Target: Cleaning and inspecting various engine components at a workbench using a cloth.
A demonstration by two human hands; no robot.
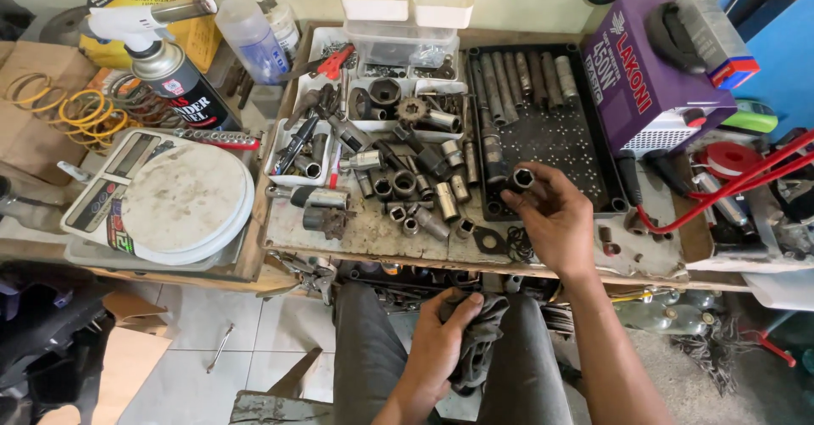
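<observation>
Right hand (555,217) pinches a hex socket (521,177) over the black tray (560,137); left hand (437,344) grips a dark rag (479,340). Loose sockets (407,192) crowd the counter (373,234) beside a purple welder (649,77).

A short dark metal socket (521,178), dull and greasy, is pinched in the fingertips of the right hand (555,221). It is tilted so its open hexagonal mouth faces up toward the camera. It hovers over the near left corner of a black perforated tray (560,137), at 12 o'clock from the palm. A crumpled dark grey rag (479,340) is gripped in the left hand (437,349), resting on the lap at 6 o'clock.
</observation>
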